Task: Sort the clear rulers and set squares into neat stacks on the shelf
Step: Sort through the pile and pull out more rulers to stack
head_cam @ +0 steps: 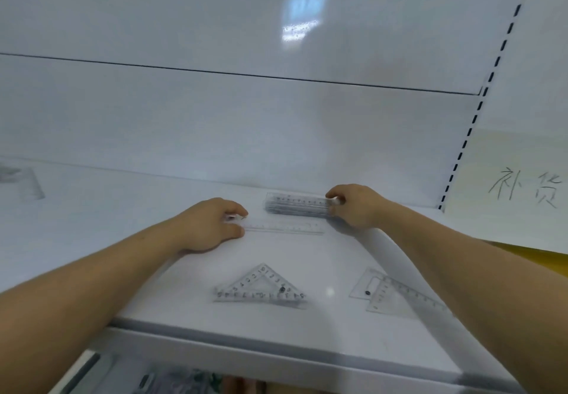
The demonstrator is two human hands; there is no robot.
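White gloss shelf [123, 197] backed by a white back panel [184, 117], one thin dark horizontal seam [246, 74] across it, and a bright window reflection [302, 16] high up. Slotted upright [479, 108] ran down the right side, with a pale yellow paper sign [507, 209] carrying handwritten characters just beside it and a yellow strip [534, 252] under the sign. Lower level [184, 378] under the front lip was too blurred to read.
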